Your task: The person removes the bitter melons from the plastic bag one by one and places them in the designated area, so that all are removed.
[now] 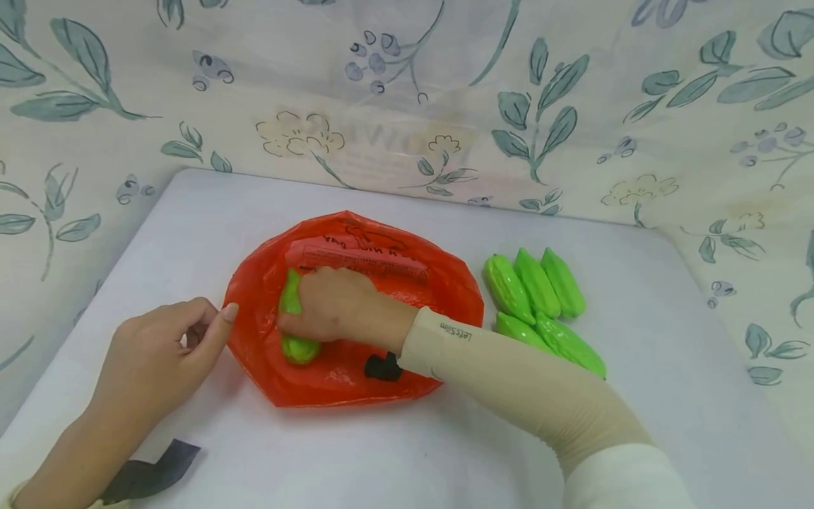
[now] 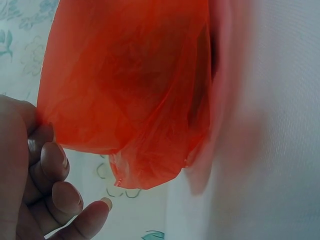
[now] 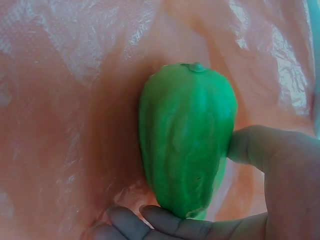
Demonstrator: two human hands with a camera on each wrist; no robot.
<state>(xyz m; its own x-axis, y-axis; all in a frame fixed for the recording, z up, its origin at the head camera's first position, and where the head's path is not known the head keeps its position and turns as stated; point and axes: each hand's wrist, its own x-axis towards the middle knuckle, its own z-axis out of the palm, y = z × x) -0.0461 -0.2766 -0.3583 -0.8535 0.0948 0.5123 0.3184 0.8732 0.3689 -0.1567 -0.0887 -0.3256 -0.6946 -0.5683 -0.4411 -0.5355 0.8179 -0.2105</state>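
Observation:
A red plastic bag [image 1: 350, 385] lies wide-mouthed on the table. My left hand [image 1: 159, 357] pinches its left rim between thumb and forefinger; in the left wrist view the bag's side [image 2: 135, 85] hangs from those fingers, the other fingers loosely bent. Inside the bag's mouth, my right hand [image 1: 340, 300] grips a bright green, ridged, papaya-like fruit [image 1: 300, 350]. The right wrist view shows this fruit [image 3: 187, 135] against the red plastic, the thumb at one side and fingers at its narrow end. In the head view the hand hides the fruit's middle.
Several similar green fruits [image 1: 534, 286] lie grouped on the white table [image 1: 661, 396], right of the bag; my right sleeve partly covers the nearest. A black piece [image 1: 384, 367] shows in the bag under my right wrist. A dark strip [image 1: 155, 472] lies by my left wrist. Floral cloth [image 1: 407, 106] hangs behind.

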